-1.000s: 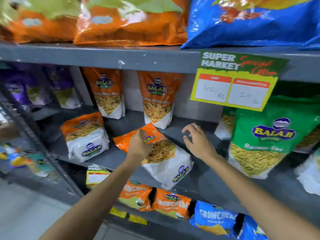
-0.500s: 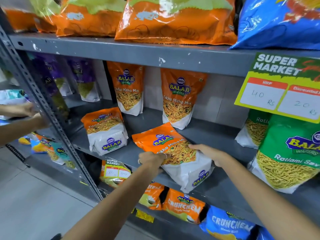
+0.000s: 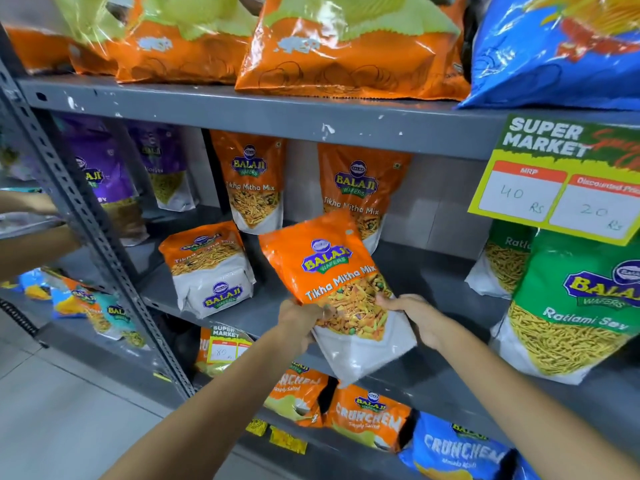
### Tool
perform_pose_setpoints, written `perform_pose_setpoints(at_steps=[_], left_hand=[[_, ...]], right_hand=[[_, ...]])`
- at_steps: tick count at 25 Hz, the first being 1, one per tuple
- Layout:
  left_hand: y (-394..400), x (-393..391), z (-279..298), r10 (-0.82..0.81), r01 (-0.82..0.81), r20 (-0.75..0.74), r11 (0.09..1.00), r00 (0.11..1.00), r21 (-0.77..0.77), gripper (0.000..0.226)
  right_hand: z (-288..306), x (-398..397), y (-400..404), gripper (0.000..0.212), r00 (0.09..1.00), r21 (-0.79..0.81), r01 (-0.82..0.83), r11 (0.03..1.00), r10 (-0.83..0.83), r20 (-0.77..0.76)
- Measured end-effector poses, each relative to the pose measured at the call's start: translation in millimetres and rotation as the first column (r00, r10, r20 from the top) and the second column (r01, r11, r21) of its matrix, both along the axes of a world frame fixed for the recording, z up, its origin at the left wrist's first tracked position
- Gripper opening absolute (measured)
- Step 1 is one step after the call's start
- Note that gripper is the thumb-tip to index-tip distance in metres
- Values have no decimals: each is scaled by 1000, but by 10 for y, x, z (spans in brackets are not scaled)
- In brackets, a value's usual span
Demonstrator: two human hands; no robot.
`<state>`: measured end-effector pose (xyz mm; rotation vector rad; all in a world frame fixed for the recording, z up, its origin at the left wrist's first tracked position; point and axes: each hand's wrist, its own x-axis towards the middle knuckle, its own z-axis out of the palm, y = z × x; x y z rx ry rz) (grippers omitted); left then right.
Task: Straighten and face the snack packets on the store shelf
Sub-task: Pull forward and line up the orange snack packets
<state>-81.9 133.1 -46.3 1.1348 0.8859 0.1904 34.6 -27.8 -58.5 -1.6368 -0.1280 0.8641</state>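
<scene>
An orange and white Tikha Mitha Mix packet is tilted up off the grey middle shelf, its front facing me and leaning left. My left hand grips its left edge and my right hand holds its right edge. A second packet of the same kind lies slumped on its back to the left. Two more orange packets stand upright at the back of the shelf.
Green Ratlami Sev packets stand at the right under a hanging price card. Purple packets fill the left bay behind a grey upright post. Another person's arm reaches in at far left. Crunchem packets sit below.
The orange packet has been raised from lying flat to nearly upright, held by both hands. The view has moved closer and to the left.
</scene>
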Motion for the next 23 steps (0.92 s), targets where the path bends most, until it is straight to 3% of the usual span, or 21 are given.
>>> perform_pose_setpoints(at_steps=[2, 5, 9, 17, 23], left_hand=[[75, -20, 128, -17, 2, 117, 992, 993, 129, 27], [160, -5, 281, -48, -21, 239, 960, 970, 280, 31], [186, 63, 350, -112, 5, 312, 946, 943, 323, 36], [371, 524, 365, -264, 149, 246, 903, 933, 403, 42], [555, 611, 169, -198, 110, 272, 945, 942, 308, 35]], right_hand=[[50, -77, 6, 22, 998, 151, 27, 988, -35, 54], [103, -137, 33, 28, 981, 261, 48, 964, -95, 172], [144, -195, 53, 27, 949, 243, 98, 965, -164, 269], [54, -137, 185, 44, 876, 241, 266, 933, -338, 343], [-68, -83, 328, 43, 896, 87, 251, 964, -265, 355]])
